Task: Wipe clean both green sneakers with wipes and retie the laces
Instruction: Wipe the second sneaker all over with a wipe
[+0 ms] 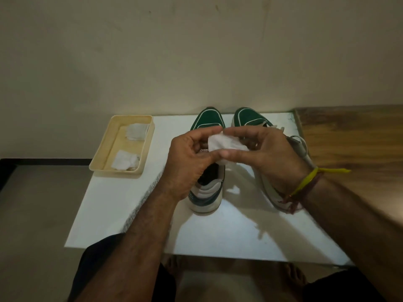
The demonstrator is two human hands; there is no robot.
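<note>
From my head camera, I look down on the white rectangular table point(218, 232) with both my hands raised above the pair of sneakers. My left hand point(187, 162) and my right hand point(268, 158) meet over the shoes, and between them I hold a crumpled white wipe point(224, 146): the fingers of my left hand curl round its left edge, while my right thumb and fingers pinch its right side. Under my left hand stands the first green and white suede sneaker point(207, 118), upright, toe pointing away from me toward the beige wall point(196, 51), its heel nearest me. Just beside it, on the side away from the tray, the second green and white sneaker point(248, 118) lies under my right hand, its loose pale laces point(298, 142) trailing past my wrist. On that wrist I wear a yellow thread band point(309, 177). Well apart from the sneakers, at the table's far corner, sits a cream plastic rectangular tray point(104, 149) holding two small stacks of folded white wipes point(135, 131). Beyond the second sneaker, a brown wooden surface point(349, 136) adjoins the table.
</note>
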